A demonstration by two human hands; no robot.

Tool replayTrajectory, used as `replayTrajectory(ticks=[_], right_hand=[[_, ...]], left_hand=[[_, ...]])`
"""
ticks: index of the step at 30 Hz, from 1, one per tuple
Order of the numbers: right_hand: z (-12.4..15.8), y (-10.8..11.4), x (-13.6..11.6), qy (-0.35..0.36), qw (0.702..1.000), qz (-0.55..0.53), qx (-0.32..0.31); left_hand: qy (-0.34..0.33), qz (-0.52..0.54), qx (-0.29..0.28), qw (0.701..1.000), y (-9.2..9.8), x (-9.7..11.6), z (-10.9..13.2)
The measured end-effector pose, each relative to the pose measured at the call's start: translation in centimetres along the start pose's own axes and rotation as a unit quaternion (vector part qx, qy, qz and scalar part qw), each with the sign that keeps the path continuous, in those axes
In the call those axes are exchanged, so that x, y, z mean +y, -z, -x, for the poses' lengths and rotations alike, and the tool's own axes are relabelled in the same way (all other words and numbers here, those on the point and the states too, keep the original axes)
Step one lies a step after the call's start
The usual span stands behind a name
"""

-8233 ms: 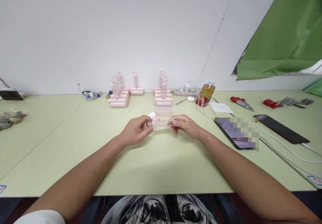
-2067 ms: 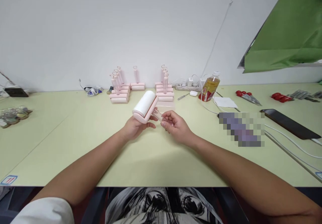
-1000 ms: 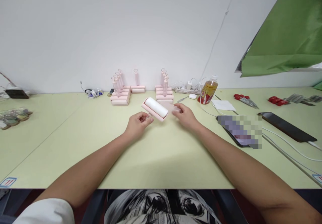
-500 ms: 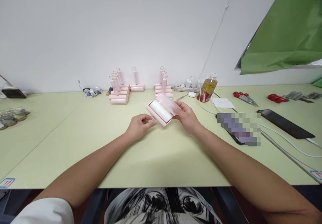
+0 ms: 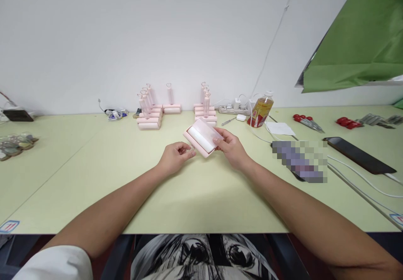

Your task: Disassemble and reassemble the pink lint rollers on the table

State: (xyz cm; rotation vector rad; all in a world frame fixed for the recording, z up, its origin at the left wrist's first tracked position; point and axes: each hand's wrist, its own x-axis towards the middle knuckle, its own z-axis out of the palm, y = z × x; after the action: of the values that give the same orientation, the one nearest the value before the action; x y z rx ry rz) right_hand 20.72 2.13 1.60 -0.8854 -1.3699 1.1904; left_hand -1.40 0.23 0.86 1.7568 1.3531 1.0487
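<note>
A pink lint roller point(image 5: 194, 142) with a white roll is held above the table, its translucent pink cover point(image 5: 206, 129) swung partly over the roll. My right hand point(image 5: 232, 147) grips the cover side, thumb on top and fingers beneath. On the opposite side, my left hand point(image 5: 175, 157) is closed with its fingertips at the roller's lower left edge, where the handle would be; the hand mostly hides what lies inside it. Behind stand similar pink lint rollers with upright clear handles: a left group point(image 5: 149, 122), a single one point(image 5: 172, 108) and a right group point(image 5: 206, 114).
A drink bottle point(image 5: 261, 111), power strip point(image 5: 231, 110) and white paper point(image 5: 280, 128) lie at the right rear. Farther right are a pixelated phone point(image 5: 299, 162), a black phone point(image 5: 359, 155) with cables, and red-handled tools point(image 5: 307, 122). Coiled cable point(image 5: 115, 114) sits left.
The translucent cover has swung down and left, so it lies flatter over the white roll. My right thumb has shifted with it; my left hand has stayed nearly still.
</note>
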Motion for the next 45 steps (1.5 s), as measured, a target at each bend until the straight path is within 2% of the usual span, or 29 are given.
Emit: replayTrajectory(ticks=[14,21,28,33,37,40,42,45], right_hand=[[0.2,-0.2,-0.1,0.001,0.999,0.033,-0.008],[0.7,-1.1,0.8,-0.008,0.997,0.065,-0.043],[0.9,-1.4,1.1,-0.018,0.995,0.085,-0.050],[1.3,-1.9,1.1,-0.035,0.995,0.064,-0.075],[1.5,-2.5,1.2,-0.096,0.994,0.003,-0.054],[1.1,-2.5,1.2,-0.172,0.982,-0.084,-0.006],[0.7,-2.1,1.1,-0.218,0.966,-0.139,0.018],[0.2,-1.6,0.8,-0.271,0.945,-0.180,0.021]], left_hand=[[0.000,-0.024,0.005,1.000,0.0,0.0,0.0],[-0.003,-0.021,0.009,1.000,0.0,-0.2,0.1],[-0.002,-0.033,0.013,0.999,0.2,-0.1,0.2],[0.015,-0.029,0.013,0.999,0.3,0.4,0.3],[0.099,0.023,-0.037,0.994,0.5,1.0,0.2],[0.148,0.131,-0.060,0.978,0.9,1.5,0.2],[0.118,0.198,-0.072,0.970,1.2,1.9,0.3],[0.000,0.192,-0.095,0.977,1.3,2.5,0.6]])
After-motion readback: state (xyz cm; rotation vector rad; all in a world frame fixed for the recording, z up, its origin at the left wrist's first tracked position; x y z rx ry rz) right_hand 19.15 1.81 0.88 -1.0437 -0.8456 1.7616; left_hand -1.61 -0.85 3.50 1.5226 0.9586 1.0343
